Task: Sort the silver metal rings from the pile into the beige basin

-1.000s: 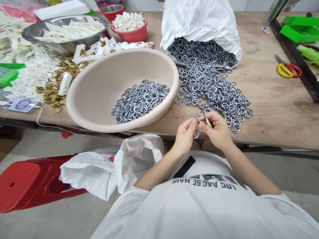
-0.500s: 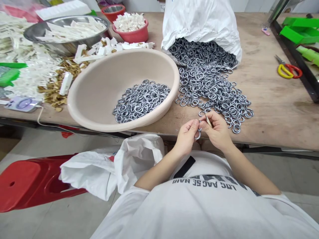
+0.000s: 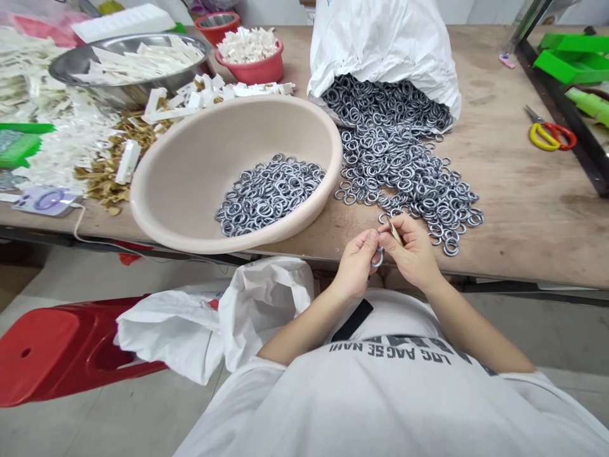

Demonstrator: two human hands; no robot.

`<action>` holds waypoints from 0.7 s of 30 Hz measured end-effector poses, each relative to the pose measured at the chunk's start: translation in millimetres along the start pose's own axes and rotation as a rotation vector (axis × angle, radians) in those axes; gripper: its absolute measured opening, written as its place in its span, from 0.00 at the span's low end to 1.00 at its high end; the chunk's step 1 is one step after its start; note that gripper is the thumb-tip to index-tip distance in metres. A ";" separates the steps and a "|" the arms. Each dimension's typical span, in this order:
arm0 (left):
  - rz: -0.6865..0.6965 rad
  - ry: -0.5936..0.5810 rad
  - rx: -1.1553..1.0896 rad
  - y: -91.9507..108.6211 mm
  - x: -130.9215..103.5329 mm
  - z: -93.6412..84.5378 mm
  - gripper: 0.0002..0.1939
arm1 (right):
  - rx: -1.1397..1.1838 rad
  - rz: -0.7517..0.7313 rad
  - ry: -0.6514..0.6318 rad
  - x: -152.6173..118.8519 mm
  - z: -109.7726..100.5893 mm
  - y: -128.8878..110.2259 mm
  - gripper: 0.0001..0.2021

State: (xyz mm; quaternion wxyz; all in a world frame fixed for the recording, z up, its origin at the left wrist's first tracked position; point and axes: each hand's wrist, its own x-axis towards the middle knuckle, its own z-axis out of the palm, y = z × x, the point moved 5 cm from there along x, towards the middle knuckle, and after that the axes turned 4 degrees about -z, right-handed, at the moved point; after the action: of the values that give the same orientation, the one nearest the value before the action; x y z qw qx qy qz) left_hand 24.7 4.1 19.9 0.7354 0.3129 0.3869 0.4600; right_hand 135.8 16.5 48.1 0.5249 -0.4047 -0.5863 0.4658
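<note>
My left hand is closed, with a small grey ring pinched at its fingertips. Close against it, my right hand is closed on a thin, pointed, brass-coloured tool that looks like tweezers or a small blade. The fingertips of both hands meet around the ring, so its upper part is hidden. Just beyond the hands, a heap of grey rings spreads from the mouth of a white sack. To the left, a wide beige basin holds more grey rings.
Yellow-and-red scissors lie at the right, near green trays. White strips fill a steel bowl at the back left, beside a red bowl. A phone rests near the left edge. Below stand a red stool and white bag.
The pointed tool in my right hand has tilted slightly and shifted a little left. My left hand keeps its pinch on the ring. The camera view has moved very slightly.
</note>
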 end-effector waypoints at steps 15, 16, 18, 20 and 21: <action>-0.021 -0.017 -0.039 1.4 -0.2 2.7 0.22 | -0.029 -0.049 0.024 0.2 -2.2 -2.3 0.12; -0.025 -0.015 -0.047 1.9 -0.3 2.9 0.22 | -0.032 -0.048 0.021 -0.2 -2.0 -2.8 0.12; -0.030 -0.010 -0.063 2.7 -0.3 2.8 0.22 | -0.037 -0.044 0.011 -1.0 -1.4 -2.8 0.13; -0.029 -0.011 -0.074 3.0 0.0 2.7 0.22 | -0.039 -0.051 -0.001 -1.6 -0.8 -1.9 0.14; -0.027 -0.014 -0.078 3.1 0.2 2.7 0.21 | -0.044 -0.060 -0.003 -1.7 -0.8 -1.2 0.15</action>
State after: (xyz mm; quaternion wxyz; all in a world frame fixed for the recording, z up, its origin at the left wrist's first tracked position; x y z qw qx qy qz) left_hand 25.8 5.2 23.7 0.7559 0.2819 0.3675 0.4627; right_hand 136.8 14.6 49.0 0.5286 -0.3978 -0.6091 0.4374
